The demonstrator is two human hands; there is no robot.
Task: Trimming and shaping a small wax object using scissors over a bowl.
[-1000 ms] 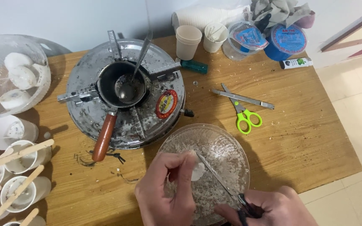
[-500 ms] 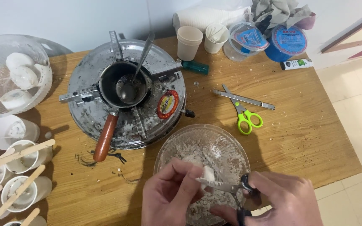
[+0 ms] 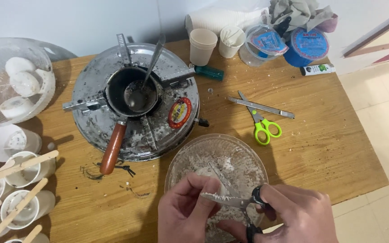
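My right hand [image 3: 293, 216] grips black-handled scissors [image 3: 235, 201], blades pointing left and dusted with white crumbs. My left hand [image 3: 187, 211] pinches a small white lump [image 3: 203, 172] against the blades, mostly hidden by my fingers. Both hands hover over a clear glass bowl [image 3: 190, 155] near the table's front edge; white shavings coat its inside.
A round metal stove [image 3: 167, 87] carries a small dark pan [image 3: 131, 92] with a brown handle and a spoon. Green-handled scissors [image 3: 260, 123] and a metal blade [image 3: 262, 108] lie right. Paper cups with wooden sticks [image 3: 19, 180] and a glass bowl of white pieces [image 3: 14, 81] sit left.
The scissors swung from pointing up into the bowl to lying level across it. My left hand closed in on the blades with the white lump. My view moved slightly closer.
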